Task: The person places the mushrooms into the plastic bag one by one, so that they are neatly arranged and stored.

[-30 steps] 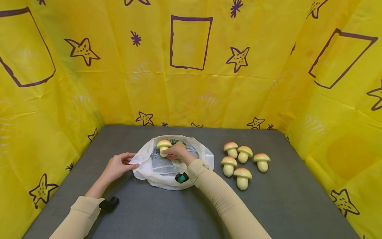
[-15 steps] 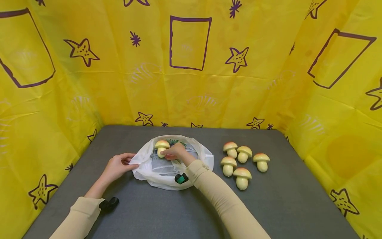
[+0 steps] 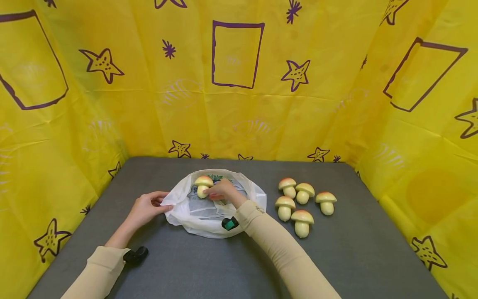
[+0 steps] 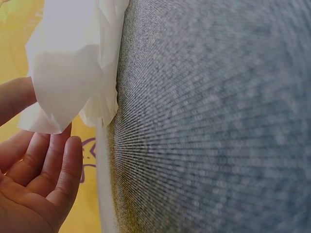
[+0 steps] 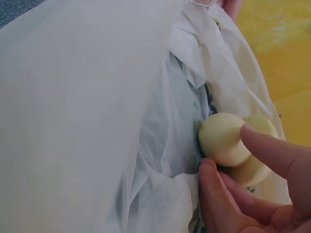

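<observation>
A white plastic bag (image 3: pixel 220 229) lies spread on the table with its mouth opened up in a ring. At its left rim my left hand (image 3: pixel 147 206) pinches the plastic between thumb and fingers; the left wrist view shows the folded edge over the fingers (image 4: pixel 52 167). Inside the ring my right hand (image 3: pixel 223 190) holds a toy mushroom (image 3: pixel 203 182) by its pale stem, cap up. Seen from the right wrist, the thumb (image 5: pixel 269 148) presses on the stem end (image 5: pixel 224 138) with the fingers on the other side.
Several more toy mushrooms (image 3: pixel 302 222) with orange-tinged caps lie to the right of the bag. The grey table (image 3: pixel 194 270) is walled on three sides by a yellow printed cloth (image 3: pixel 239 120). Black wrist straps (image 3: pixel 136 256) sit at the sleeves.
The right hand's mushroom shifted slightly left inside the bag's mouth, then a touch back right. The left hand keeps its place on the rim.
</observation>
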{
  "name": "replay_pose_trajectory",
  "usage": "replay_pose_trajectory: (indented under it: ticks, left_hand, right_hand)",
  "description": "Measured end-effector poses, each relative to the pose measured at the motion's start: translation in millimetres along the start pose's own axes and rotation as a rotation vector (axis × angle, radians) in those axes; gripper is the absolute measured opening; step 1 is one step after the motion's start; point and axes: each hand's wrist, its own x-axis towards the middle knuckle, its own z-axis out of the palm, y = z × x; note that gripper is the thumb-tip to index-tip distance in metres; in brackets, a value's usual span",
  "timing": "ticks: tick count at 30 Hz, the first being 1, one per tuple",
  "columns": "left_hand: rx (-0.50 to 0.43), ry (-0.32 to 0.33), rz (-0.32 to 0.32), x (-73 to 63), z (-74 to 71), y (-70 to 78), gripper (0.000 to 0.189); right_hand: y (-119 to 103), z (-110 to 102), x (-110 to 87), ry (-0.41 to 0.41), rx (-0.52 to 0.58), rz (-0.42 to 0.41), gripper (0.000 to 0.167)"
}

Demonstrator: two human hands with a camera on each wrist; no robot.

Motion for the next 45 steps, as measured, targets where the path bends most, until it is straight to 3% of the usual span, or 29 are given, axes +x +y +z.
replay_pose_trajectory:
  ticks: [11,25,45]
  left_hand:
    - [0.011,0.018,0.003,0.1,0.1,-1.3,0.050]
    - [-0.021,0.025,0.007,-0.3,0.5,-4.1,0.049]
    - [-0.020,0.021,-0.002,-4.3,-3.2,-1.8,0.050]
  right_hand:
    - [2.8,-10.1,-3.1,-0.010,0.001,-0.024,0.036]
    - [-1.1,-53.0,-30.1,-0.148,-0.108,-0.162,0.040]
    - [-1.5,-112.9,-70.7,-0.097,-0.141,-0.352,0.045]
